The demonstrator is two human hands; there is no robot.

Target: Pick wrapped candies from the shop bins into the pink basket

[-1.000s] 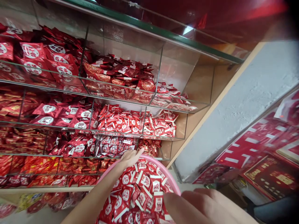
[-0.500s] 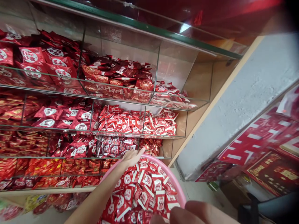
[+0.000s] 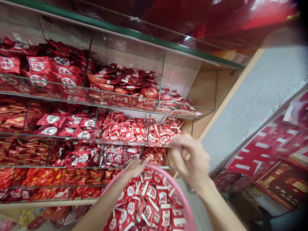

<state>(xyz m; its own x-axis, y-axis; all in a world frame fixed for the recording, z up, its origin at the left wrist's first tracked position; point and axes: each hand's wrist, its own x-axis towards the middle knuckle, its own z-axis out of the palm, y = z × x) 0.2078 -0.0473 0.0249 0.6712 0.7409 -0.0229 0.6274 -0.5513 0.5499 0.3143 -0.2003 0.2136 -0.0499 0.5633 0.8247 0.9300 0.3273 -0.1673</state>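
A pink plastic basin full of small red-and-white candy packets is at the lower middle, close to the shelves. My left hand grips its far left rim, one digit stretched along the edge and the other fingers partly hidden. To the right of the basin and above its rim is my right hand, in front of the shelf unit's right end. Its fingers are bent and smeared by motion. I see no packet in it, but the inside of the hand is hidden.
Glass shelves with dividers hold many red candy packets, sorted by kind. The shelf unit's wooden side meets a grey wall. Red printed sheets hang at the right. Bagged goods lie below the lowest shelf.
My right hand has risen from the basin's near right side to the shelf unit's right end. The left hand stays on the rim. The view has shifted slightly.
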